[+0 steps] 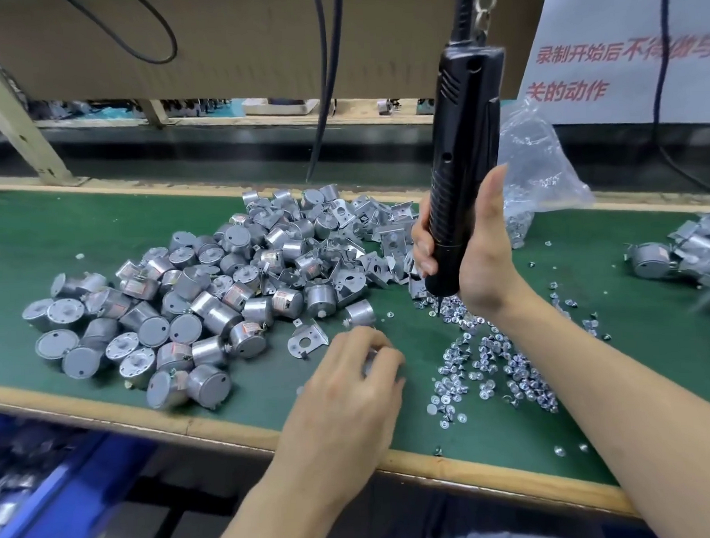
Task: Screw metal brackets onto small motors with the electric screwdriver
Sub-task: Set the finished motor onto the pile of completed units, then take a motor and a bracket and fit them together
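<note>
Green matting covers the desk [79,236], seen from the head camera, and a pale wooden lip [230,428] runs along its near edge. A heap of motors [208,299] fills the left-centre, spilling close to that lip, and loose brackets [368,227] are piled behind it toward the far edge. One bracket [307,338] lies alone just beyond the left hand [350,391], whose fingers curl round a silvery part [370,359] too blurred to name. The right hand [475,255] grips the lower barrel of the black electric screwdriver [462,162], held upright with its bit down among the scattered screws [492,364]. Bare mat lies far left and around the left hand. A clear plastic bag [540,167] sits behind the screwdriver. More metal parts [678,250] crowd the right edge, and a blue bin [70,484] sits below the lip.
</note>
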Available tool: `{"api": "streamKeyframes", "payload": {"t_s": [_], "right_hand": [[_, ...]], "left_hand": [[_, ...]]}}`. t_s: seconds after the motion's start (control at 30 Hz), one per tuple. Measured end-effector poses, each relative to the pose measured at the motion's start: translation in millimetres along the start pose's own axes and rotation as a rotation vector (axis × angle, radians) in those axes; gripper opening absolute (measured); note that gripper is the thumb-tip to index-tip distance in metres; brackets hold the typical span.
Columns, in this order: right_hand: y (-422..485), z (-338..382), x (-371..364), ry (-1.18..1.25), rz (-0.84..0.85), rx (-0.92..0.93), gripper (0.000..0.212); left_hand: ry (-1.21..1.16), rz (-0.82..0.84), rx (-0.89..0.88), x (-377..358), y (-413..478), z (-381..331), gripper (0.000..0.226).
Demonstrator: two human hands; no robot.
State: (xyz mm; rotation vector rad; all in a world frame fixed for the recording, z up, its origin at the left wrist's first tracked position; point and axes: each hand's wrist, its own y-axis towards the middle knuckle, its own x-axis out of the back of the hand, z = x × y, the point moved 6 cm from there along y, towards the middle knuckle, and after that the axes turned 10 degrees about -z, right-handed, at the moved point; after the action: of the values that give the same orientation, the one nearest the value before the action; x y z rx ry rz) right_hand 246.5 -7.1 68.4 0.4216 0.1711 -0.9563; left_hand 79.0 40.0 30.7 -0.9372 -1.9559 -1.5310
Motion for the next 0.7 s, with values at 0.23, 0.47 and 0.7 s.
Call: {"api": "streamKeyframes", "payload": {"t_s": [0.23,0.47,0.7], "right_hand": [[-1,1,-2,-0.053,-0.050,0.070,0.077],[-1,4,-7,-0.148,-0.094,0.181,0.067],[2,3,-7,-0.158,-0.101,0.220,0.059]], "left_hand": [[-0.152,-0.029,0.119,0,-3,12,0.028],[-0.194,-0.106,0.189,-17,-5,14,0.027],[-0.216,-0.076,0.213,-18,-4,16,0.023]]}}
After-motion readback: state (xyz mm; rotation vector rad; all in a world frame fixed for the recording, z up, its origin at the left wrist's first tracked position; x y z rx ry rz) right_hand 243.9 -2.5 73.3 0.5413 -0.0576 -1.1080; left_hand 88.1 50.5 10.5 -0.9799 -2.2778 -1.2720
